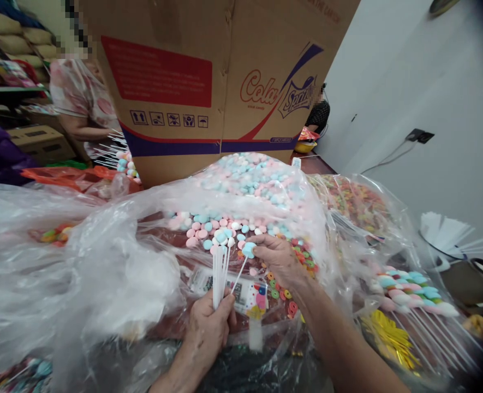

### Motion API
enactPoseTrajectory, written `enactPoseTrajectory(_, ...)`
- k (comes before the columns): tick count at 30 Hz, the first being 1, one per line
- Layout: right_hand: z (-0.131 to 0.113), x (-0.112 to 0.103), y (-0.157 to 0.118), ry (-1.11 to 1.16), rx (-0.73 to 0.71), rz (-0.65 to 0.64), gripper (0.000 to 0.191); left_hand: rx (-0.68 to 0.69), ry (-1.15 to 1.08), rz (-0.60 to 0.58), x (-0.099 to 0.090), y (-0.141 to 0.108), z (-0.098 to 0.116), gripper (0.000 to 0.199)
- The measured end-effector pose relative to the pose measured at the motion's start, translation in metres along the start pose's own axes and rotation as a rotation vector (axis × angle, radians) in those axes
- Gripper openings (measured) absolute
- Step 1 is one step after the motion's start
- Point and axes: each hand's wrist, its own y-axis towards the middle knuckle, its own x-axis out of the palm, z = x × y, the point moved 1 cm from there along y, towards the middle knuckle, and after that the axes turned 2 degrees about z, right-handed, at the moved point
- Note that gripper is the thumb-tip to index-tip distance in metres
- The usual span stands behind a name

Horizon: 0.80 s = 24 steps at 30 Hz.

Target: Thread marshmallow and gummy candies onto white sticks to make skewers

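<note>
My left hand [209, 319] is closed round a bundle of thin white sticks [220, 275], held upright, with round pink, white and blue candies near some tops. One stick leans away to the right, and a light blue candy [248, 250] is at its tip. My right hand [276, 256] pinches that blue candy between thumb and fingers. Behind both hands lies a heap of pastel candies [253, 174], partly under clear plastic. Small colourful ring candies [280, 292] are scattered below my right wrist. A printed plastic packet [241, 292] lies behind my left hand.
A large cardboard box [176, 120] stands behind the heap. Clear plastic bags [94, 273] spread at left. On the right are a bag of orange-green candies [353, 199], finished candy sticks [415, 292], yellow ties [388, 338] and white sticks in a container [446, 234]. Another person [81, 103] holds candy sticks.
</note>
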Motion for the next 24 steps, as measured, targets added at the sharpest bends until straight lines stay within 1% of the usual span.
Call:
enactPoseTrajectory(3, 0.001, -0.002, -0.003, -0.129, -0.041, -0.004, 0.028, 0.011, -0.004, 0.001, 0.000, 0.000, -0.002, 0.035)
enactPoseTrajectory(6, 0.004, -0.006, -0.005, -0.329, -0.155, -0.023, 0.026, 0.016, -0.015, 0.022, 0.000, 0.001, -0.006, 0.037)
enactPoseTrajectory(9, 0.010, -0.009, -0.006, -0.549, -0.342, -0.041, 0.027, 0.003, -0.030, 0.048, 0.000, 0.001, -0.009, 0.039)
enactPoseTrajectory(12, 0.017, -0.009, -0.008, -0.738, -0.595, -0.059, 0.030, -0.007, -0.044, 0.080, 0.001, 0.002, -0.011, 0.044)
enactPoseTrajectory(15, 0.024, -0.006, -0.010, -0.858, -0.853, -0.048, 0.032, -0.005, -0.034, 0.104, 0.001, 0.003, -0.013, 0.048)
enactPoseTrajectory(17, 0.029, -0.005, -0.011, -0.923, -0.951, -0.030, 0.033, 0.010, -0.024, 0.105, 0.001, 0.004, -0.014, 0.049)
enactPoseTrajectory(19, 0.032, -0.004, -0.013, -0.982, -0.996, -0.006, 0.034, 0.038, -0.017, 0.108, 0.001, 0.004, -0.015, 0.047)
enactPoseTrajectory(21, 0.035, 0.000, -0.017, -1.020, -1.005, 0.012, 0.034, 0.071, -0.012, 0.112, 0.000, 0.004, -0.016, 0.045)
enactPoseTrajectory(24, 0.039, 0.012, -0.026, -1.010, -0.978, -0.020, 0.033, 0.118, 0.024, 0.117, -0.001, 0.005, -0.015, 0.041)
